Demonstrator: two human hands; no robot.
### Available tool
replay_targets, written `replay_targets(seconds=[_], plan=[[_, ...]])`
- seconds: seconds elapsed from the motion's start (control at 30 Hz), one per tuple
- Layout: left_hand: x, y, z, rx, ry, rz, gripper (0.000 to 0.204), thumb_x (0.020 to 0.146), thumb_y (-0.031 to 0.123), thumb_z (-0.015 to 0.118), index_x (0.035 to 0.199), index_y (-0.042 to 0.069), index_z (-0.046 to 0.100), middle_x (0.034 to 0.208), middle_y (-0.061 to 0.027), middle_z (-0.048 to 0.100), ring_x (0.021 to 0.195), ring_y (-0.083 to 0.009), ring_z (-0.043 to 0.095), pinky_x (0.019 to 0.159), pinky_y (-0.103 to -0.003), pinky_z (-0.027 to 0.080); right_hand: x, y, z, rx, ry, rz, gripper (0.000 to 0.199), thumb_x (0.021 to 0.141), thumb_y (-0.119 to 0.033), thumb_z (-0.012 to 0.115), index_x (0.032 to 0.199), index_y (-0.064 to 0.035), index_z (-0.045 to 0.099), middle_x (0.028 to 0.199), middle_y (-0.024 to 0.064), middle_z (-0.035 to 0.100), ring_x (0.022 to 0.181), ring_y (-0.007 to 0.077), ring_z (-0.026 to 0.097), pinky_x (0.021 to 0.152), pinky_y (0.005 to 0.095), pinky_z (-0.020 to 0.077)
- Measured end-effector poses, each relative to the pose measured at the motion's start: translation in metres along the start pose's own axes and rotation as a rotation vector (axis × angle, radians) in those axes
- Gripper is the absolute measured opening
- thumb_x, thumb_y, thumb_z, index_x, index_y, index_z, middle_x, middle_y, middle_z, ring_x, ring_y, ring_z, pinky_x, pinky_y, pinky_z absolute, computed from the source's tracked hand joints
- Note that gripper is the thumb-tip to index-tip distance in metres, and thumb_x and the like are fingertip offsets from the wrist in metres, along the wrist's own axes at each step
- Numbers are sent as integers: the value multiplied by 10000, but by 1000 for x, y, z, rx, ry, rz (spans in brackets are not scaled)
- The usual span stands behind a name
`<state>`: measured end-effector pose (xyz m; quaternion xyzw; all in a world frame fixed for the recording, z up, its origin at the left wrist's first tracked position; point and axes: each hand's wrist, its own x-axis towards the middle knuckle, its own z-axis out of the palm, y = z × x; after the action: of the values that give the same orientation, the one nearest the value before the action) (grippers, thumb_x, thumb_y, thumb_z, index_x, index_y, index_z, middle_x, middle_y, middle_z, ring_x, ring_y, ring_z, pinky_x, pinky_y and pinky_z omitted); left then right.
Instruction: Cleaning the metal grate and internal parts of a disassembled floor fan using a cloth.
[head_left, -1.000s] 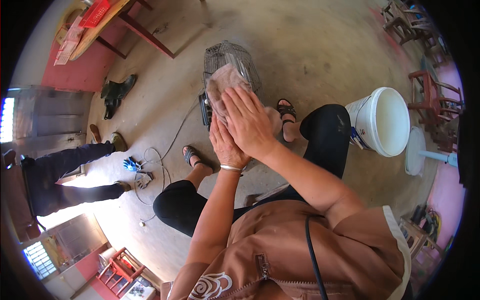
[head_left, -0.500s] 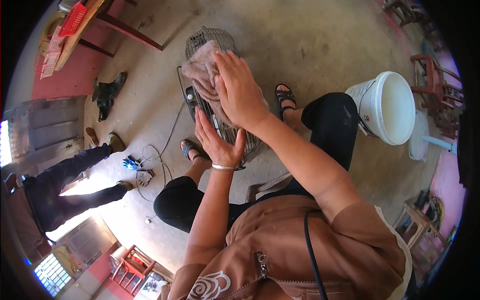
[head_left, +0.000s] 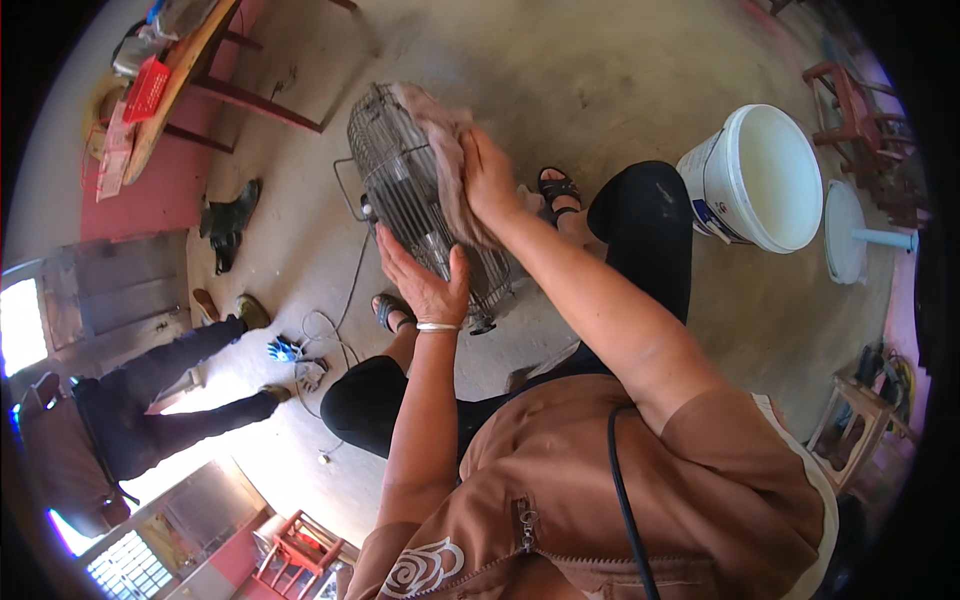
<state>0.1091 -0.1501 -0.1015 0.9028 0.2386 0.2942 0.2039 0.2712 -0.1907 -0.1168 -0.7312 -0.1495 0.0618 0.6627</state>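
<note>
A metal electric fan (head_left: 402,190) with a round wire cage stands between my feet, its cage seen edge-on. A brownish-pink cloth (head_left: 436,125) drapes over the right face of the cage. My right hand (head_left: 490,182) presses this cloth against the wires, fingers partly hidden by its folds. At the cage's near left side, my left hand (head_left: 428,285) rests with straight fingers and the thumb apart, touching the fan. A small light knob shows just beyond its fingertips.
To my right stand a white bucket (head_left: 770,180) and a round white lid (head_left: 845,235). A cord (head_left: 352,285) and gloves (head_left: 285,349) lie left, near another person's legs (head_left: 190,370). A wooden table (head_left: 185,75) is at far left, dark boots (head_left: 232,220) below it.
My right hand has moved the cloth from the cage's top and left part over to its right face. The fan has turned, baring more of its wires. My left hand stays against it.
</note>
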Motion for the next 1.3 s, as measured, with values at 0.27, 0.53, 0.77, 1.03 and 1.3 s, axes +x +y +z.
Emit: replay_targets(seconds=[0.27, 0.53, 0.77, 1.03, 1.3], plan=[[9, 23, -22, -18, -73, -223, 908, 798, 314, 663, 1486, -6, 164, 1502, -285, 207, 1380, -450, 236, 1129, -508, 225, -125, 148, 5, 390, -149, 140, 309, 965, -325, 500, 1123, -78, 596, 1068, 129, 638, 1068, 225, 591, 922, 350, 446], [-17, 22, -23, -6, 43, -183, 698, 861, 265, 627, 1419, -19, 317, 1453, -253, 277, 1348, -424, 273, 1096, -500, 272, -151, 169, -11, 1715, -360, 735, 345, 967, -391, 502, 1201, -143, 555, 1125, 54, 615, 1058, 156, 588, 854, 339, 510], [-129, -18, -73, 320, -826, -547, 220, 847, 138, 614, 1055, 68, 624, 1065, -162, 637, 1002, -389, 597, 922, -464, 453, -174, 143, -32, 600, -155, 1332, 396, 1019, -383, 348, 1318, -173, 501, 1287, 33, 568, 1132, 182, 561, 918, 401, 502], [-307, -40, -220, 49, 155, -1384, 256, 977, 224, 506, 1073, -2, 578, 1045, -152, 610, 982, -203, 572, 877, -328, 455, -168, 96, -68, 408, -230, 1367, 400, 1012, -396, 368, 1317, -175, 503, 1296, 27, 563, 1137, 194, 561, 923, 417, 502], [-447, -3, -247, 103, -130, -1868, 289, 985, 256, 483, 1035, -12, 578, 977, -174, 608, 909, -228, 570, 817, -344, 464, -147, 87, -54, 409, -263, 1339, 407, 998, -428, 396, 1301, -182, 514, 1302, 19, 559, 1122, 212, 567, 903, 441, 509]])
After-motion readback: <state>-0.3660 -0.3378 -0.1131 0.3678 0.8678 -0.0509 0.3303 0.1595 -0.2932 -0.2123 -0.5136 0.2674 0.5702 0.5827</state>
